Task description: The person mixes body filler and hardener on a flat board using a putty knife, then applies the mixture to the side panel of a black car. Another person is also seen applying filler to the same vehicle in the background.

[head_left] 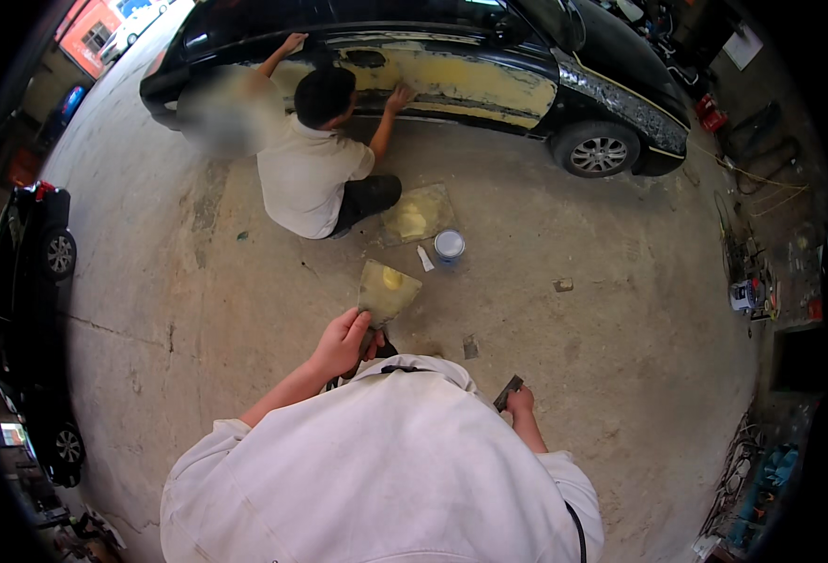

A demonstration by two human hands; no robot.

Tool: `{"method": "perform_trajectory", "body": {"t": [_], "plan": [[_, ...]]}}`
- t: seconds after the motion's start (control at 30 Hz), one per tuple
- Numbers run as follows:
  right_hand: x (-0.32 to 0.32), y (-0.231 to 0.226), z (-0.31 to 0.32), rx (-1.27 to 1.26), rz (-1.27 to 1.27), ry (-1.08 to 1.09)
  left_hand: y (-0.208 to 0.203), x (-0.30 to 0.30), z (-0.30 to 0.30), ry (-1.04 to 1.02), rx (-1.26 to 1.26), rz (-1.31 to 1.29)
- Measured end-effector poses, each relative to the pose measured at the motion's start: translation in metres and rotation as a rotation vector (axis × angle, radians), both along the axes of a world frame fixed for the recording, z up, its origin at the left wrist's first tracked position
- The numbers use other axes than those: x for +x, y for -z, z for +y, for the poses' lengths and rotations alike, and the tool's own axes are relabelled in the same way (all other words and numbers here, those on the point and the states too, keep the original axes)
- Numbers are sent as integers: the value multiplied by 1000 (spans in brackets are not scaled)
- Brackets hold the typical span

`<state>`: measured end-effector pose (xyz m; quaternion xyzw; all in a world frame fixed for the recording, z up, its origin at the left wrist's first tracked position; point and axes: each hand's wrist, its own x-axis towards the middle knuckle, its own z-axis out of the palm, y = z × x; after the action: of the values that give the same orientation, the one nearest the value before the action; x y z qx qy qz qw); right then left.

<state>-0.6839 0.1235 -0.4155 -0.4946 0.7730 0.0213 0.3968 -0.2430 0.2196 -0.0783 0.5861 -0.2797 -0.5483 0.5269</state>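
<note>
Gripping the near corner of a flat grey-green plate (386, 306) at the view's centre, thumb on top, the left hand (344, 342) reaches in from seven o'clock and does best to hold it level, lest the soft-looking yellow paste (392, 280) slide. At four o'clock, the right hand (522, 402) curls around a dark, flat-edged tool (507, 391), best angled clear of clothing. Farther out sit a round, blue-sided tin (449, 245) at two o'clock, a crouching, white-shirted co-worker (313, 188) at eleven, and a black car with a yellow-patched side (489, 89) at one.
</note>
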Motion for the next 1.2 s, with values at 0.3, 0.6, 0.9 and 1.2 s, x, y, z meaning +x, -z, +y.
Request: {"method": "perform_trajectory", "body": {"t": [0.3, 0.6, 0.9, 1.2], "plan": [[3, 1, -8, -8, 4, -93, -3, 1, 2, -20, 18, 30], [4, 9, -2, -17, -14, -17, -4, 3, 4, -16, 2, 18], [14, -14, 5, -93, 43, -173, -2, 5, 11, -22, 21, -42], [11, -8, 5, -113, 59, -207, -3, 3, 16, -20, 16, -39]]}}
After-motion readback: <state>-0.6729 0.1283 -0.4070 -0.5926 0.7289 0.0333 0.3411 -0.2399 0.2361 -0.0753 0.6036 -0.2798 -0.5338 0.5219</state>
